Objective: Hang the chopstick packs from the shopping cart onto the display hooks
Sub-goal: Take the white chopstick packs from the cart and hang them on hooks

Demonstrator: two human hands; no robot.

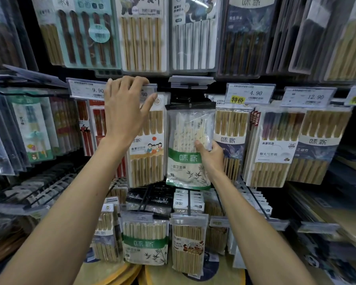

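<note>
- The right hand (211, 156) grasps the pack (188, 153) by its right edge. The thumb presses on the clear front, and the fingers are hidden behind it.
- The pack hangs upright from that grip, its green band level with the right palm. Its dark top strip is well above the right hand and just right of the left thumb.
- Whether the strip is on a hook cannot be told.
- The left hand (125, 105) is up and to the left of the pack. Its fingers are bent over the top edge of a tag (147, 92), and the thumb splays toward the pack without touching it.
- Behind the left palm and thumb hangs a bamboo pack (147, 149), whose right edge lies against the held pack.
- Just behind the right hand's knuckles hangs a navy pack (230, 128), with a 4.90 tag (250, 93) above it.
- Between the two forearms, below the hands, more packs hang on a lower row. One of them is a green-banded lower pack (145, 241).
</note>
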